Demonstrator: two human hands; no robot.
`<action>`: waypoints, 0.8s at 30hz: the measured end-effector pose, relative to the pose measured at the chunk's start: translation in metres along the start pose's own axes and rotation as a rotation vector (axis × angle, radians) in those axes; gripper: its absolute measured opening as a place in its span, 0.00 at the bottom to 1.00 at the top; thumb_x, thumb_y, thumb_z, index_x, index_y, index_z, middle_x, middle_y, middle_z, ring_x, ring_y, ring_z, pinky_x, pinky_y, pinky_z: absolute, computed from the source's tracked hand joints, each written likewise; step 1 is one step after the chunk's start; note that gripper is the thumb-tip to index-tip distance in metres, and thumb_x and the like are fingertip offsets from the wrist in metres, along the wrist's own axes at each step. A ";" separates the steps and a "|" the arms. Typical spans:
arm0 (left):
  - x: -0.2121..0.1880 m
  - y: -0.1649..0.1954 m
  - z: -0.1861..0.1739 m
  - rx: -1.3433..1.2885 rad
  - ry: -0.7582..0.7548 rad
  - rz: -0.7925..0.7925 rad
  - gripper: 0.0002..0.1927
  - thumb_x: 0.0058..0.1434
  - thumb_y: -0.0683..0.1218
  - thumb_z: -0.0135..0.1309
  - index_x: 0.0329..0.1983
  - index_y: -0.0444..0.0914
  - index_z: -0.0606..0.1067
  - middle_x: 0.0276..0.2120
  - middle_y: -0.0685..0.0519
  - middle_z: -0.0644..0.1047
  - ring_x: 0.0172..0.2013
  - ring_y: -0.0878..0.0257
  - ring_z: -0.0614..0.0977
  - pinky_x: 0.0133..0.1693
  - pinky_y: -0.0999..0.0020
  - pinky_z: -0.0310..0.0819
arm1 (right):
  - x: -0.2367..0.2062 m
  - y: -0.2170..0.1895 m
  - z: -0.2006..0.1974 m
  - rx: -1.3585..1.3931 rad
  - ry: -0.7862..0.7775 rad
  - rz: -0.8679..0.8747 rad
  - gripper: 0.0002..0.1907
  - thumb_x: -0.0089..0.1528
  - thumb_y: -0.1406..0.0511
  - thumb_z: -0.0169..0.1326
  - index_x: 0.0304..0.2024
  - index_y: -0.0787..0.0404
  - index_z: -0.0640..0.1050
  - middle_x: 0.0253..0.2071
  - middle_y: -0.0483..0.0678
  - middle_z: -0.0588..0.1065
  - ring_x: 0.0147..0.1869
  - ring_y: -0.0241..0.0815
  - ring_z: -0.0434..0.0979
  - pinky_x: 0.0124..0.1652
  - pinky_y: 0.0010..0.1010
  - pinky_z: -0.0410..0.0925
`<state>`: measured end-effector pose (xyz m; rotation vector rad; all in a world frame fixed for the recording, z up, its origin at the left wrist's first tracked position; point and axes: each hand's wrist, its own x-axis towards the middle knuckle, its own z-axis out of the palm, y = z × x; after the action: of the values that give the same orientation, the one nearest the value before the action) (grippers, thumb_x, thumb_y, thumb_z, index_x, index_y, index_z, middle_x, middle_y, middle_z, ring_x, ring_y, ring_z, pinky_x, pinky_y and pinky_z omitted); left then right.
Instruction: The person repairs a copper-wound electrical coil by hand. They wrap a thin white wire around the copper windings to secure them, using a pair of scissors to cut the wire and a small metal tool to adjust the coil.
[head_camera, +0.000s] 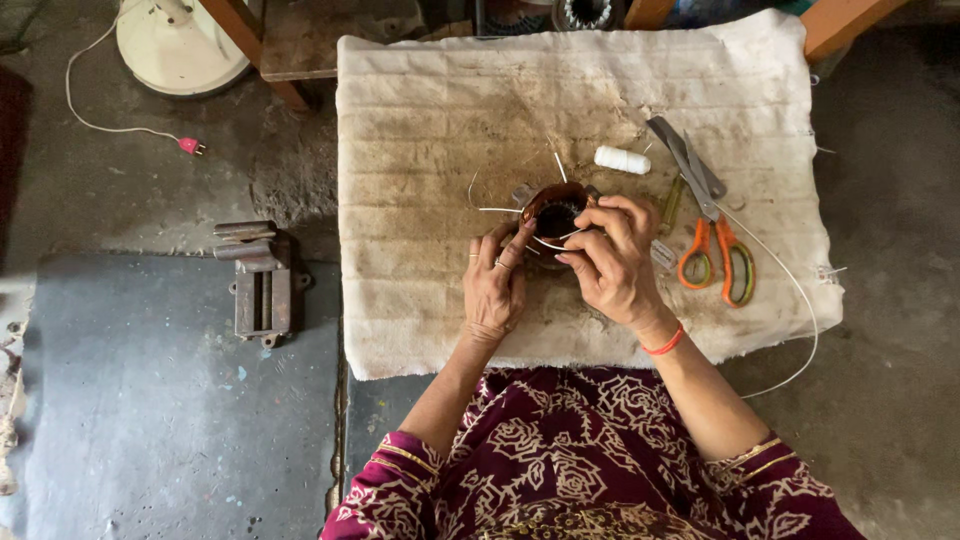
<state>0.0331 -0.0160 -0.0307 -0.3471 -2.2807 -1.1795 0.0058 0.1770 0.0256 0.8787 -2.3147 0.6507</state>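
- Two hands meet on one copper-wound coil (555, 212), which sits mid-pad on the stained cloth pad (420, 150).
- Left hand (494, 282) pinches the coil's near rim, fingers closed on it; right hand (612, 262) curls around its right side, gripping.
- Judged from this, steadying the coil with one hand while the other works the thin wire ends would keep the windings tight.
- Right of the coil: one white thread spool (622, 159), one pair of orange-handled scissors (708, 215).
- Left of the coil, off the pad: one metal vise (259, 280).
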 end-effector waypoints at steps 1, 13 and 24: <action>0.000 0.001 0.000 -0.006 -0.005 -0.005 0.36 0.59 0.34 0.49 0.71 0.50 0.69 0.60 0.50 0.74 0.54 0.49 0.75 0.53 0.59 0.76 | 0.000 -0.002 0.001 -0.002 0.009 -0.004 0.08 0.63 0.61 0.64 0.38 0.58 0.80 0.52 0.46 0.72 0.66 0.55 0.64 0.65 0.48 0.57; 0.003 0.003 -0.003 -0.047 0.016 0.000 0.36 0.55 0.33 0.47 0.68 0.47 0.71 0.59 0.51 0.75 0.56 0.49 0.75 0.57 0.57 0.75 | 0.008 -0.009 0.010 -0.144 0.036 -0.149 0.04 0.60 0.66 0.64 0.38 0.53 0.84 0.51 0.45 0.75 0.66 0.51 0.63 0.66 0.54 0.53; 0.002 0.001 -0.001 -0.016 0.043 -0.008 0.33 0.59 0.34 0.48 0.67 0.49 0.72 0.58 0.52 0.76 0.55 0.51 0.75 0.56 0.58 0.76 | 0.007 -0.010 0.015 -0.134 0.068 -0.161 0.02 0.61 0.67 0.65 0.36 0.56 0.83 0.49 0.43 0.76 0.65 0.49 0.65 0.68 0.53 0.53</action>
<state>0.0319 -0.0163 -0.0286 -0.3163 -2.2387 -1.1980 0.0036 0.1576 0.0220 0.9532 -2.1728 0.4445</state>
